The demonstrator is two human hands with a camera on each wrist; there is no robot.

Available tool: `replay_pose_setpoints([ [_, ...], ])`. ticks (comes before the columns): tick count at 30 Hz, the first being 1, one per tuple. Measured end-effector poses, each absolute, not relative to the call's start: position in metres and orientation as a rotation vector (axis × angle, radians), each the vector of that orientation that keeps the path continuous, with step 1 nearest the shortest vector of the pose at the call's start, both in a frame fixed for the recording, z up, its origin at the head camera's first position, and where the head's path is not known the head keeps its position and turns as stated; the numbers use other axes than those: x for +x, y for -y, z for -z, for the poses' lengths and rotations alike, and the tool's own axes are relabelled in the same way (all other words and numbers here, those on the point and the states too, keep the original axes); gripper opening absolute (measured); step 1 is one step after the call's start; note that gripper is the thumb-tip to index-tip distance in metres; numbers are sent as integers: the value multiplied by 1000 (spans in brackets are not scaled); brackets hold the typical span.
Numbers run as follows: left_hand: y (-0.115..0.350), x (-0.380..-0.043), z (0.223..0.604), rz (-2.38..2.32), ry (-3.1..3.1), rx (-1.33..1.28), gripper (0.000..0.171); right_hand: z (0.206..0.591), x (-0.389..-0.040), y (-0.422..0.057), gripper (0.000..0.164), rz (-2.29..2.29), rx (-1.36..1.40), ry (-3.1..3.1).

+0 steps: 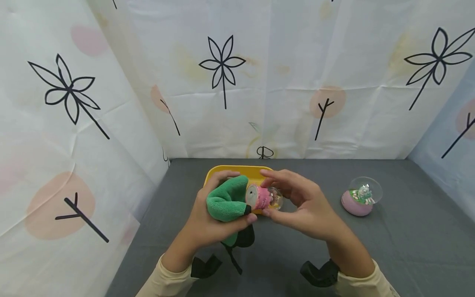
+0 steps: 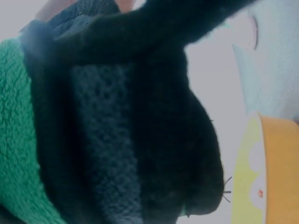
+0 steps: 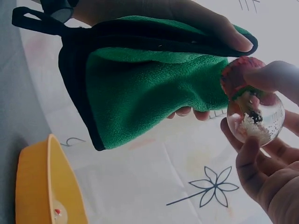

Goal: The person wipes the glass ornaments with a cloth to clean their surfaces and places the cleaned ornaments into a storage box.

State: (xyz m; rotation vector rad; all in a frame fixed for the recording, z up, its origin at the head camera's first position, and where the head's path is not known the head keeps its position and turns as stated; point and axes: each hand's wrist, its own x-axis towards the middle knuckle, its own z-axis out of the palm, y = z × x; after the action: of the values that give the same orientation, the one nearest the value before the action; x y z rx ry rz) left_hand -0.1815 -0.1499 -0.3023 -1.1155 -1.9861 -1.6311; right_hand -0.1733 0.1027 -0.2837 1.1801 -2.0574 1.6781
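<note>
My left hand [image 1: 202,218] grips a folded green cloth [image 1: 224,202] with dark edging, its thumb along the near side. A loose end with a dark hanging loop [image 1: 233,260] droops below that hand. My right hand [image 1: 309,208] holds a small snow globe [image 1: 261,198] on its side, the pink base turned toward the cloth. In the right wrist view, fingers and thumb spread around the clear ball [image 3: 264,122], and a small figure with white bits shows inside. The base meets the cloth's edge there. Cloth [image 2: 14,135] and dark trim fill much of the left wrist view.
Behind the hands, a yellow tray [image 1: 237,168] lies on the grey table [image 1: 408,247]. Another snow globe [image 1: 358,204] with a lilac base stands at the right. Patterned white curtains [image 1: 282,62] enclose the back and sides. Dark straps [image 1: 320,274] circle both wrists.
</note>
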Motion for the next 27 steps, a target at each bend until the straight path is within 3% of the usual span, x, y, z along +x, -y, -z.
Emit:
replay_pose_setpoints([
  [6,147,-179,303,1687,2005,-1130,87,287,-175,-100,54,-1683,1239,1964],
  [11,146,-180,304,1662,1989,-1174,81,290,-178,-98,50,-1621,1368,1847],
  [27,150,-180,305,1659,1996,-1132,72,290,-180,-102,66,-1606,1475,1835],
])
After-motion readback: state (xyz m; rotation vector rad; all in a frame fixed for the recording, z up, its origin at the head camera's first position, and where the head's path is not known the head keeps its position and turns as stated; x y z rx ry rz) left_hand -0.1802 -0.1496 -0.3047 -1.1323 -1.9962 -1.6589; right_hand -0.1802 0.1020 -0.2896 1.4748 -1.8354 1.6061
